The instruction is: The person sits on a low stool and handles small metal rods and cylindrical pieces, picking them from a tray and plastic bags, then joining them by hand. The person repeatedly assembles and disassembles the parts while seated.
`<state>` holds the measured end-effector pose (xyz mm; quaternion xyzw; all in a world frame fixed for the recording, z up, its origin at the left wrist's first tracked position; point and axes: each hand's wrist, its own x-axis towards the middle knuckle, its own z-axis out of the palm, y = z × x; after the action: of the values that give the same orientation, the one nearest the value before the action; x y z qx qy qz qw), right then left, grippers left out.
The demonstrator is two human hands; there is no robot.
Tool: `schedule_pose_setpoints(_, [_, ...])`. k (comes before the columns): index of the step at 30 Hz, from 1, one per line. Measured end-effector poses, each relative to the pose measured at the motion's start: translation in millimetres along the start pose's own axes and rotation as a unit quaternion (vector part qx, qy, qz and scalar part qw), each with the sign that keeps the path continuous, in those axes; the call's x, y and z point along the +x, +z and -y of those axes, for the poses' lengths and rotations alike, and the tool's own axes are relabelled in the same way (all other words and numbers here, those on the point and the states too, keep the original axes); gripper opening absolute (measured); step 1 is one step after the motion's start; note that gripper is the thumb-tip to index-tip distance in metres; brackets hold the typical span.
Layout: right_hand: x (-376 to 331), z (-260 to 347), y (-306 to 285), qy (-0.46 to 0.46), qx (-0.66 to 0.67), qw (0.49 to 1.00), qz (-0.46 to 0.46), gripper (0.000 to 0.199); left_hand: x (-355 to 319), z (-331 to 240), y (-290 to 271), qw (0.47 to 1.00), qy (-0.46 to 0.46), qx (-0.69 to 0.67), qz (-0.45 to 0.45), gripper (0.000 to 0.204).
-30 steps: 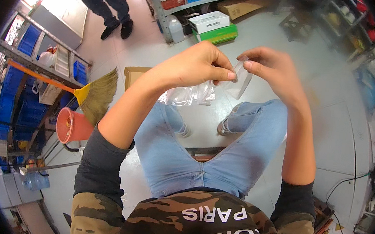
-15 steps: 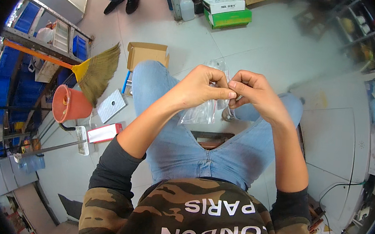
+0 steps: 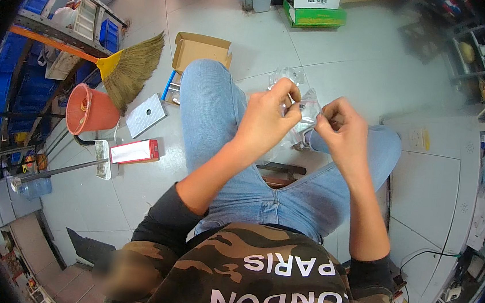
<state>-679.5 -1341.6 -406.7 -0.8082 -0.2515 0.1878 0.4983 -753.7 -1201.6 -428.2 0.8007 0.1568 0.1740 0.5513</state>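
A clear plastic bag (image 3: 310, 106) is stretched between my two hands, above the gap between my knees. My left hand (image 3: 268, 116) pinches one side of it, thumb against curled fingers. On the opposite side my right hand (image 3: 343, 125) grips the bag's edge between thumb and fingers. More clear plastic hangs beneath and beyond the left hand, partly hidden by it. Whether anything small lies inside the bag I cannot make out.
Left of my knee lie an open cardboard box (image 3: 202, 53), a pale plate with a hole (image 3: 146, 115) and a red-and-white box (image 3: 134, 152). Farther left are a broom (image 3: 134, 70), an orange bucket (image 3: 91, 110) and shelving. A green box (image 3: 315, 17) lies ahead; a white cabinet (image 3: 424, 185) stands right.
My hands have moved apart, drawing the plastic bag out between them. Before, their fingertips met. The view has shifted slightly, so the floor items appear higher.
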Motion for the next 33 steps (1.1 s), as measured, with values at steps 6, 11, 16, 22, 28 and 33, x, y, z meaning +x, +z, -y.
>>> schedule_pose_setpoints(6, [-12.1, -13.1, 20.3, -0.096, -0.15, 0.983, -0.049, 0.022, -10.0, 8.1, 25.4, 0.993, 0.097, 0.025, -0.066, 0.011])
schedule_pose_setpoints(11, [-7.3, -26.0, 32.1, -0.001, 0.079, 0.997, 0.0, 0.034, -26.6, 10.6, 29.7, 0.991, 0.125, 0.052, 0.009, 0.014])
schedule_pose_setpoints(16, [-19.7, -8.1, 19.2, 0.017, 0.263, 0.965, -0.011, 0.036, -27.1, 19.0, 9.3, 0.98, -0.017, -0.181, -0.076, 0.022])
schedule_pose_setpoints(22, [-34.2, 9.9, -16.9, -0.002, 0.259, 0.966, 0.012, 0.032, -21.5, 8.6, -6.0, 0.83, -0.245, -0.483, 0.132, 0.027])
schedule_pose_setpoints(28, [-41.0, 0.8, -19.3, 0.05, 0.257, 0.965, 0.005, 0.028, -20.8, -4.2, -0.5, 0.884, -0.239, -0.381, 0.126, 0.026])
schedule_pose_setpoints(33, [-45.0, 4.6, -19.7, 0.061, 0.261, 0.963, -0.017, 0.027, -21.7, -8.5, 8.5, 0.851, -0.254, -0.438, 0.142, 0.023])
